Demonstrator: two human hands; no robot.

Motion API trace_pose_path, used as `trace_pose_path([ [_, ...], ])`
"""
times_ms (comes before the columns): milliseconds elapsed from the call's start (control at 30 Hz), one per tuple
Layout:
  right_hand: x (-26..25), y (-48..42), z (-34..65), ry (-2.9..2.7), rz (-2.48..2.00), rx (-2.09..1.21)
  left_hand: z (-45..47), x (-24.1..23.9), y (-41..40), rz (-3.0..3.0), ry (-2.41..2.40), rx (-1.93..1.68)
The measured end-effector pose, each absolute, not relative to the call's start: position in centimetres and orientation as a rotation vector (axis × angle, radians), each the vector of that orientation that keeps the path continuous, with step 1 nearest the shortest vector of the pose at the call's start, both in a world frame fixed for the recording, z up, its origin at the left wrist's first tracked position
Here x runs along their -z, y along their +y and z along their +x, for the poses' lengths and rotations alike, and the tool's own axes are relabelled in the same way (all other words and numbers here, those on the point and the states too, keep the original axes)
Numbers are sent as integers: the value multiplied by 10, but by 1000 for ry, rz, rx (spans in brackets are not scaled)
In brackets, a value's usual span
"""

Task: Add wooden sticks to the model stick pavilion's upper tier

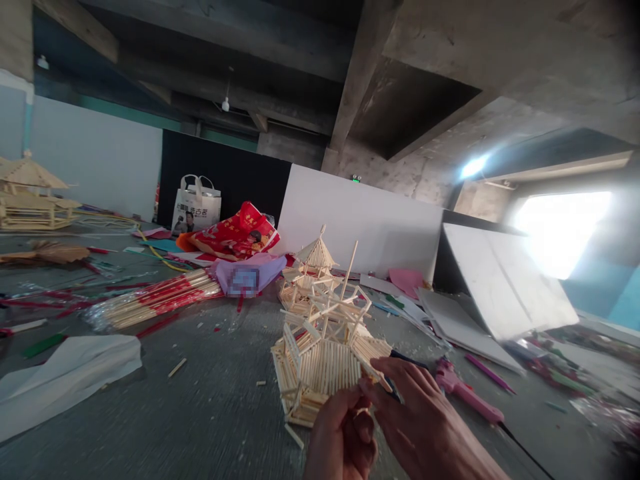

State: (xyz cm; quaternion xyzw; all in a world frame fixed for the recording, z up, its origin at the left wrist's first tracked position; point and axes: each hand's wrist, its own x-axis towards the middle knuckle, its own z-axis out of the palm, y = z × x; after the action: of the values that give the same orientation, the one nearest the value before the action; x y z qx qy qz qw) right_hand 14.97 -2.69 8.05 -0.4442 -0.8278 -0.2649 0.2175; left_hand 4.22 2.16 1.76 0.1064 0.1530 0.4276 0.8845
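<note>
A half-built pavilion model of wooden sticks (320,363) stands on the grey table in front of me, with a loose upright stick rising from its frame. My left hand (343,437) is curled closed just below the model's front wall. Close beside it, my right hand (417,417) pinches a short wooden stick (376,373) against the model's lower right edge, with a dark tool showing under its fingers. A second, smaller pavilion with a pointed roof (309,273) sits behind the first.
A pink glue gun (463,390) lies right of the model. Bundles of chopsticks in red wrappers (155,300) lie at left, near white paper (65,373). White boards (500,287) lean at right. A finished pavilion (30,193) and bags (196,203) stand farther back.
</note>
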Motion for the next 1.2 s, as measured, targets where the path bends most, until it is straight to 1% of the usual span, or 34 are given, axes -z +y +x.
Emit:
trace_pose_path([
  [433,-83,-28,147,-2275,-1167,733,44,-13,23,235,274,-859],
  [767,-82,-28,151,-2289,-1231,733,43,-7,26,319,243,-818],
  [1200,-69,-22,160,-2304,-1250,737,45,-4,27,305,247,-780],
])
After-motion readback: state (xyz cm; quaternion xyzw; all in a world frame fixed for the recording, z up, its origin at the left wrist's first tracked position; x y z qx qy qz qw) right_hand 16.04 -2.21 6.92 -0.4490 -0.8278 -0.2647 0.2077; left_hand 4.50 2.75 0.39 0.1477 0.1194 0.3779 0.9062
